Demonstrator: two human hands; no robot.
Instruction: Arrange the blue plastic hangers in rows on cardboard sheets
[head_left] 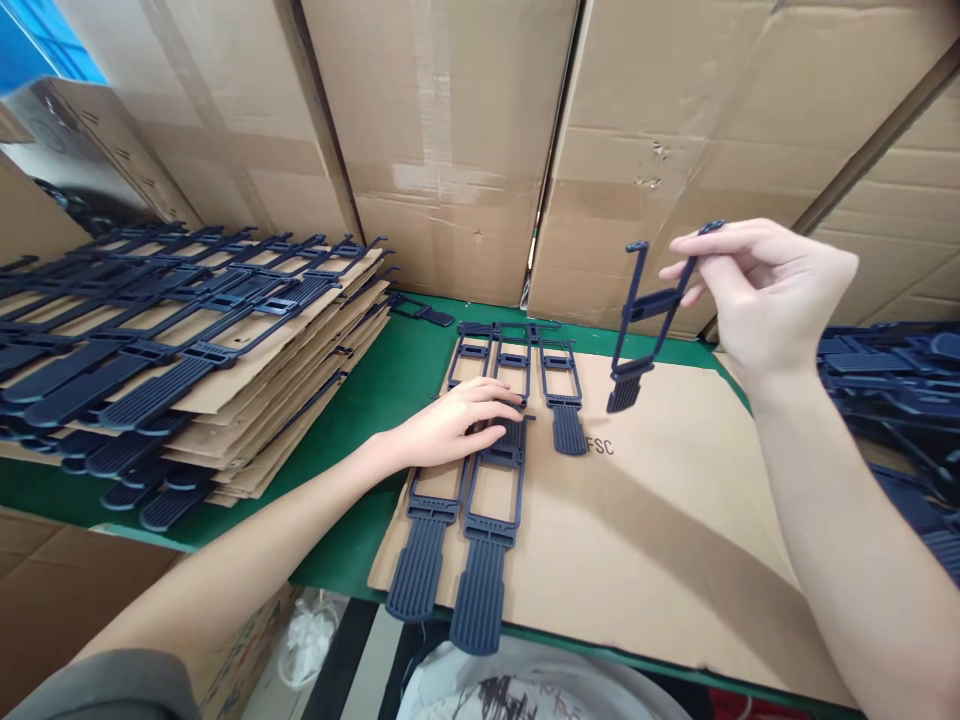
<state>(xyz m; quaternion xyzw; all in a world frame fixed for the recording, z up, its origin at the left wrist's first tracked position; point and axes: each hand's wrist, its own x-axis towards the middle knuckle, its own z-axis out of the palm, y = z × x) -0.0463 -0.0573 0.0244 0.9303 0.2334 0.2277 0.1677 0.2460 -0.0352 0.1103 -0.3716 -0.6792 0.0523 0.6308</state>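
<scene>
My right hand [761,290] is raised above the cardboard, thumb and fingers pinching one side bar of a dark blue plastic frame [649,305]. That frame hangs tilted, its ribbed paddle end pointing down. My left hand [469,420] lies flat with fingers stretched over similar frames on a cardboard sheet [637,560], covering parts of them. Two longer-looking frames, one of them this ribbed frame [484,580], reach past the sheet's front edge. Behind them is a row of frames, with another frame [562,390] at its right end.
At left stands a tall stack of cardboard sheets layered with blue frames [187,330]. More blue parts [892,390] are piled at right. Large cartons [442,130] wall off the back of the green table [345,480]. A loose frame [424,308] lies near the stack.
</scene>
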